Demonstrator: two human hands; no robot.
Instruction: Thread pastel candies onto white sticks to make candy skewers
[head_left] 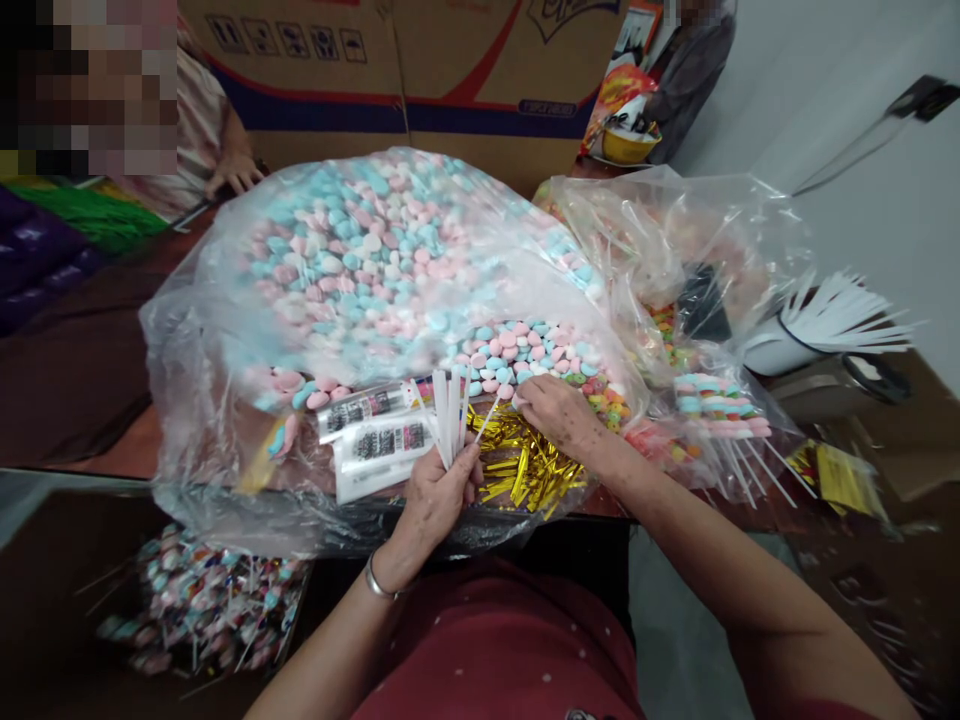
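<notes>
My left hand (442, 490) is closed around a fanned bunch of thin white sticks (450, 410), with one stick leaning out to the right toward the candy. My right hand (559, 415) has its fingers bent together at the front edge of the loose pink, blue and white marshmallow candies (510, 350); what lies between the fingertips is too small to make out. Below that hand lies a heap of gold twist ties (525, 465). Printed clear wrapper packs (386, 440) lie left of the sticks. Ring-shaped gummies (604, 400) sit by my right wrist.
A large clear bag (352, 250) full of candies covers the table's middle. At right are finished candy skewers (720, 405) and a container of white sticks (780, 335). A box of wrapped candies (217, 600) stands low left. Another person's hand (236, 170) rests far left.
</notes>
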